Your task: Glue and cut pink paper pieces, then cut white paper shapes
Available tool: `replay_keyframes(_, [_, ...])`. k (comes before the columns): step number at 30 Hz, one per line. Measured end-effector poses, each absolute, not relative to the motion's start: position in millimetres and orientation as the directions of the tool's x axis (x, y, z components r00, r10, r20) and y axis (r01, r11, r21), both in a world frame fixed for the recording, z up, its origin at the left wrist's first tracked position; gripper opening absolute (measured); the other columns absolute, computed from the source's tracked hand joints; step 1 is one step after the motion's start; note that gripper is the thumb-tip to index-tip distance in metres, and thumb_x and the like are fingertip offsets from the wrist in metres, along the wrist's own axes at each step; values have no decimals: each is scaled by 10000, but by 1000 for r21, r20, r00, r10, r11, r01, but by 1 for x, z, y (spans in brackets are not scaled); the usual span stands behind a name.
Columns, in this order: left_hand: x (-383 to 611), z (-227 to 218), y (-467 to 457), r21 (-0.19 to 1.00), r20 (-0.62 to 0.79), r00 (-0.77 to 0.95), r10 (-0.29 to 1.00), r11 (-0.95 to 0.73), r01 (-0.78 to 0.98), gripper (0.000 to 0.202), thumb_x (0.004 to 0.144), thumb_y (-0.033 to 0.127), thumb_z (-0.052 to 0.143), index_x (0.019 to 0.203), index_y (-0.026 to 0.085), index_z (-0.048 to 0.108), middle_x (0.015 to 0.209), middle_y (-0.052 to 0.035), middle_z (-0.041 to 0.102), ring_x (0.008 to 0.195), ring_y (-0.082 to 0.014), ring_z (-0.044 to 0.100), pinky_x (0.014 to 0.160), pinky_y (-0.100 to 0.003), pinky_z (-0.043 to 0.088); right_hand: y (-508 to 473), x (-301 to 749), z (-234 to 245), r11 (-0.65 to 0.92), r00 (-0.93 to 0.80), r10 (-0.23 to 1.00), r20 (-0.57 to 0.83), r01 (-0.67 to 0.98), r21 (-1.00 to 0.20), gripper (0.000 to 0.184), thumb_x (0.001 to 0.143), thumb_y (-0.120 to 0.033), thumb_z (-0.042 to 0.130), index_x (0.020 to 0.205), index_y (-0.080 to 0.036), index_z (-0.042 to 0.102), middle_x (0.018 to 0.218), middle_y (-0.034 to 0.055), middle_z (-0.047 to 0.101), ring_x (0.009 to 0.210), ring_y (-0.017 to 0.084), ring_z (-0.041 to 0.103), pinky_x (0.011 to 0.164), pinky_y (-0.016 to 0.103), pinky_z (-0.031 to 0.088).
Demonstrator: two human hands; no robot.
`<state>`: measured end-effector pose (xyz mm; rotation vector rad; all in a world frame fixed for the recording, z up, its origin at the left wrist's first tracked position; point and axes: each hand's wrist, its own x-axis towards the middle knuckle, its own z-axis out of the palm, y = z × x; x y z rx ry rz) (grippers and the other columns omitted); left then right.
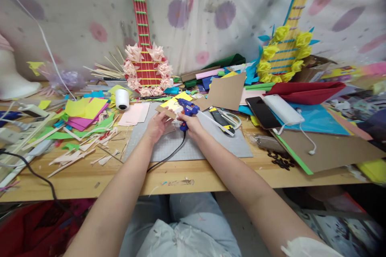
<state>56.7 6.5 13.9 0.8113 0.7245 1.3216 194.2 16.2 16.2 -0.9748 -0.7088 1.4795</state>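
My right hand (193, 124) is closed round the handle of a blue hot glue gun (187, 106). A white glue stick (212, 121) sticks out of the gun's back, and its black cord (170, 156) trails down to the table's front. In my left hand (158, 125) the fingers pinch a small brown cardboard piece (166, 112), close to the gun's nozzle. Whether glue is on the cardboard is too small to tell. Both hands are above a grey cutting mat (229, 148), with yellow paper (173, 99) just behind them.
Behind stand a red paper guitar (141, 20) with pink flowers and a yellow one (286, 54). Pliers (221, 120) lie right of my hands. A phone (263, 112) and a white power bank (283, 109) lie farther right. Paper scraps (81, 148) cover the left.
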Motion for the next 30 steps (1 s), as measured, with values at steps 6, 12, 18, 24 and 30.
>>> replay_keyframes(6, [20, 9, 9, 800, -9, -29, 1000, -10, -600, 311, 735, 357, 607, 989, 176, 616, 936, -56, 661, 939, -166, 620, 935, -330, 442, 4, 221, 15, -130, -250, 966, -72, -227, -965, 340, 576, -441, 715, 696, -167, 553, 497, -55, 499, 383, 40, 370, 345, 177, 276])
replay_keyframes(12, [5, 5, 10, 810, -18, -56, 998, -18, -587, 318, 750, 381, 602, 995, 179, 610, 950, -55, 661, 915, -157, 621, 886, -303, 467, -9, 219, 17, -52, -444, 894, -57, 24, -998, 346, 669, -501, 631, 643, -164, 557, 401, -67, 440, 350, 51, 367, 346, 183, 272])
replay_keyframes(18, [8, 4, 9, 801, -35, -46, 998, 0, -599, 364, 759, 457, 585, 982, 170, 607, 899, -38, 664, 806, -132, 627, 758, -255, 490, -11, 215, 15, -55, -387, 920, -68, 46, -997, 363, 650, -518, 640, 654, -168, 543, 510, -48, 520, 370, 45, 378, 356, 189, 312])
replay_keyframes(24, [11, -1, 10, 838, -15, -49, 999, -14, -546, 429, 715, 513, 607, 944, 151, 623, 837, -37, 669, 716, -117, 608, 700, -244, 470, -10, 210, 9, -1, -347, 937, -47, 129, -992, 357, 647, -508, 650, 685, -167, 550, 568, -31, 547, 417, 53, 426, 394, 191, 346])
replay_keyframes(30, [13, -4, 11, 883, 1, -58, 998, -28, -469, 431, 696, 531, 612, 899, 151, 632, 818, -40, 675, 724, -121, 604, 710, -252, 460, -13, 205, 14, 37, -345, 938, -27, 177, -983, 349, 654, -499, 643, 744, -170, 574, 591, -25, 569, 427, 62, 441, 402, 202, 364])
